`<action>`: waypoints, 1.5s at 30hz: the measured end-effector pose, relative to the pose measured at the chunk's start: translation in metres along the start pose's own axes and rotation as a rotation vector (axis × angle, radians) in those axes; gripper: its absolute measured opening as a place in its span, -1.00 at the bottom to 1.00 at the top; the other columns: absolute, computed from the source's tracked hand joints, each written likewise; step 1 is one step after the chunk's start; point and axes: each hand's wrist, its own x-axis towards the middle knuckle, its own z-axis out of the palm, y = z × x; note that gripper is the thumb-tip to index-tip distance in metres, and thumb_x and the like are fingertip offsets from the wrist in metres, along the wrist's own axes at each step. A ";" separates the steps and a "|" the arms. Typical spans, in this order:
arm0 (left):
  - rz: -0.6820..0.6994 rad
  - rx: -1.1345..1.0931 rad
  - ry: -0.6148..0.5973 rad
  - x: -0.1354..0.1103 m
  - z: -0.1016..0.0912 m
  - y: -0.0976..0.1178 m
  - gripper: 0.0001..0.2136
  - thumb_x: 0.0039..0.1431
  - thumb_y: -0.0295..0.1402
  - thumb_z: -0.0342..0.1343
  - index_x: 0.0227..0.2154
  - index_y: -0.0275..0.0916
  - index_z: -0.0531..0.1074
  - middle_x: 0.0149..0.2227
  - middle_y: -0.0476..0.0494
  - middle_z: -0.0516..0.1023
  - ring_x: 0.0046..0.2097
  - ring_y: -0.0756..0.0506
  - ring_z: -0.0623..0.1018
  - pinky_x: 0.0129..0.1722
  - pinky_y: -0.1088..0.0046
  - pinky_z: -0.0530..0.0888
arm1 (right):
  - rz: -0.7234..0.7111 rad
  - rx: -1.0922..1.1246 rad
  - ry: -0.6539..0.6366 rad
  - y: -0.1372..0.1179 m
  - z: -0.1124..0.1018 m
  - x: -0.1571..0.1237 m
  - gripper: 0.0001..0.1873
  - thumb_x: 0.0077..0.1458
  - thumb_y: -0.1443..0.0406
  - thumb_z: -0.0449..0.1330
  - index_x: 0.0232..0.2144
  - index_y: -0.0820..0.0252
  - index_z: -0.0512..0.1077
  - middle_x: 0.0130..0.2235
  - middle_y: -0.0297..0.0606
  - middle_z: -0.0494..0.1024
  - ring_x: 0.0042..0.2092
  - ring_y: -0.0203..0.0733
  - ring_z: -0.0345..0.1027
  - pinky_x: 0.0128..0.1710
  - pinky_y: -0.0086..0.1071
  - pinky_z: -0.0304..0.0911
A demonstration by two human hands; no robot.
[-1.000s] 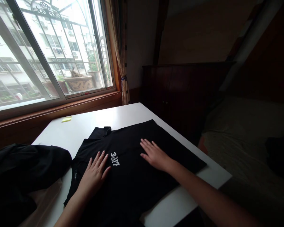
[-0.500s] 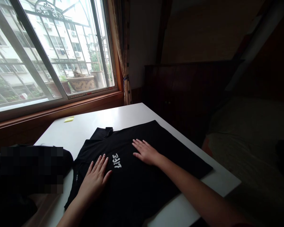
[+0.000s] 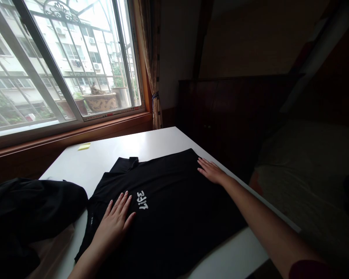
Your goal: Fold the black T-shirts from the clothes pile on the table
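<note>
A black T-shirt [image 3: 168,205] lies spread on the white table [image 3: 151,141], its neck toward the left and its hem toward the right. White lettering is printed on its chest. My left hand [image 3: 114,217] rests flat on the shirt just left of the lettering, fingers stretched out. Near the far corner of the hem, my right hand [image 3: 211,170] lies flat on the cloth with its fingers extended. One short sleeve sticks out at the far side. The shirt's near edge runs out of the picture at the bottom.
A heap of dark cloth [image 3: 43,201] lies at the table's left. A yellow sticky note [image 3: 84,147] is near the back edge. Behind the table are a barred window [image 3: 84,58] and a tied curtain [image 3: 155,77]. A dark cabinet [image 3: 221,112] stands beyond the right edge.
My right hand has slid right across the shirt, from beside the lettering to the hem's far corner. My left hand has stayed almost in place.
</note>
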 end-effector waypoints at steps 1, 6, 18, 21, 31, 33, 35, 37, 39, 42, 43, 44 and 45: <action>0.003 0.004 0.000 0.000 0.000 0.000 -0.40 0.45 0.01 -0.23 0.41 -0.16 -0.01 0.44 -0.09 -0.07 0.43 -0.22 0.02 0.37 -0.04 0.08 | 0.016 -0.005 -0.003 -0.001 0.000 0.002 -0.22 0.36 -0.11 -0.30 0.44 0.16 -0.09 0.47 -0.30 -0.16 0.47 -0.07 -0.31 0.43 -0.03 -0.30; 0.018 0.022 0.029 0.000 0.003 -0.001 -0.41 0.46 0.01 -0.22 0.41 -0.15 -0.01 0.44 -0.09 -0.05 0.43 -0.23 0.04 0.36 -0.07 0.12 | 0.017 -0.049 0.100 -0.037 -0.006 0.015 -0.28 0.38 -0.01 -0.24 0.42 0.24 0.01 0.46 -0.18 -0.07 0.47 -0.04 -0.30 0.42 0.02 -0.33; 0.069 0.028 0.158 -0.001 0.007 -0.001 -0.38 0.45 -0.07 -0.11 0.44 -0.06 -0.18 0.43 -0.12 0.03 0.40 -0.25 0.14 0.34 -0.04 0.17 | -0.753 0.144 -0.059 -0.244 0.020 0.004 -0.26 0.37 -0.12 -0.14 0.42 0.10 0.01 0.46 -0.22 -0.06 0.46 -0.06 -0.26 0.42 -0.03 -0.35; 0.069 0.036 0.161 -0.001 0.006 -0.001 -0.38 0.45 -0.08 -0.11 0.44 -0.06 -0.20 0.43 -0.12 0.03 0.40 -0.25 0.14 0.33 -0.03 0.19 | -0.704 0.138 -0.051 -0.239 0.025 0.020 -0.26 0.36 -0.12 -0.13 0.42 0.07 0.03 0.46 -0.23 -0.05 0.46 -0.05 -0.26 0.42 -0.02 -0.34; 0.079 0.094 0.158 0.000 -0.001 0.001 -0.34 0.45 -0.05 -0.11 0.44 -0.08 -0.25 0.43 -0.14 0.02 0.40 -0.25 0.15 0.30 -0.03 0.25 | -0.203 0.037 -0.012 -0.126 0.018 0.095 -0.23 0.34 -0.16 -0.24 0.43 0.04 -0.03 0.47 -0.28 -0.14 0.47 -0.09 -0.33 0.42 -0.04 -0.38; 0.086 0.102 0.158 0.000 -0.001 0.000 -0.34 0.45 -0.06 -0.11 0.44 -0.09 -0.25 0.43 -0.15 0.01 0.40 -0.24 0.14 0.30 -0.03 0.25 | -0.116 0.021 -0.005 -0.103 0.017 0.105 -0.24 0.35 -0.15 -0.26 0.43 0.03 -0.03 0.48 -0.31 -0.15 0.47 -0.12 -0.33 0.42 -0.07 -0.36; 0.090 0.105 0.159 -0.001 -0.001 0.000 -0.33 0.45 -0.06 -0.10 0.44 -0.10 -0.26 0.43 -0.15 0.01 0.40 -0.24 0.14 0.31 -0.02 0.24 | -0.053 0.012 0.005 -0.086 0.016 0.111 -0.25 0.35 -0.13 -0.27 0.43 0.04 -0.03 0.48 -0.32 -0.15 0.47 -0.13 -0.33 0.42 -0.07 -0.36; 0.088 0.105 0.158 -0.001 -0.001 0.000 -0.33 0.45 -0.06 -0.10 0.44 -0.10 -0.26 0.43 -0.14 0.01 0.40 -0.24 0.13 0.31 -0.02 0.24 | -0.020 0.010 0.011 -0.075 0.016 0.115 -0.25 0.35 -0.12 -0.27 0.43 0.06 -0.03 0.48 -0.30 -0.15 0.47 -0.11 -0.32 0.42 -0.05 -0.35; 0.081 0.100 0.156 -0.001 -0.001 0.000 -0.34 0.45 -0.06 -0.10 0.44 -0.10 -0.24 0.43 -0.14 0.01 0.40 -0.24 0.13 0.31 -0.01 0.23 | -0.005 0.010 0.015 -0.067 0.016 0.118 -0.25 0.35 -0.12 -0.28 0.43 0.07 -0.03 0.48 -0.30 -0.15 0.47 -0.10 -0.32 0.42 -0.04 -0.35; 0.077 0.093 0.151 -0.001 -0.001 0.001 -0.35 0.45 -0.07 -0.09 0.44 -0.09 -0.23 0.43 -0.13 0.01 0.40 -0.23 0.13 0.32 0.00 0.22 | 0.010 0.012 0.025 -0.061 0.018 0.121 -0.24 0.34 -0.13 -0.28 0.43 0.06 -0.03 0.48 -0.31 -0.15 0.47 -0.09 -0.32 0.42 -0.03 -0.35; 0.076 0.094 0.149 -0.001 -0.001 0.002 -0.35 0.45 -0.08 -0.09 0.44 -0.09 -0.23 0.43 -0.13 0.01 0.40 -0.23 0.13 0.32 0.00 0.22 | 0.015 0.013 0.030 -0.059 0.019 0.122 -0.24 0.34 -0.13 -0.28 0.43 0.06 -0.02 0.48 -0.31 -0.15 0.47 -0.09 -0.32 0.42 -0.02 -0.35; 0.075 0.096 0.147 -0.001 -0.002 0.002 -0.35 0.45 -0.08 -0.09 0.44 -0.09 -0.23 0.43 -0.13 0.01 0.41 -0.23 0.13 0.32 -0.01 0.22 | 0.020 0.014 0.035 -0.058 0.019 0.123 -0.24 0.34 -0.13 -0.28 0.43 0.06 -0.02 0.48 -0.30 -0.15 0.47 -0.08 -0.32 0.42 -0.02 -0.35; 0.073 0.097 0.143 -0.001 -0.002 0.002 -0.35 0.45 -0.08 -0.09 0.44 -0.09 -0.24 0.43 -0.13 0.00 0.41 -0.24 0.13 0.32 -0.01 0.22 | 0.025 0.015 0.041 -0.057 0.020 0.124 -0.24 0.34 -0.13 -0.28 0.43 0.06 -0.01 0.48 -0.30 -0.14 0.47 -0.08 -0.32 0.42 -0.01 -0.34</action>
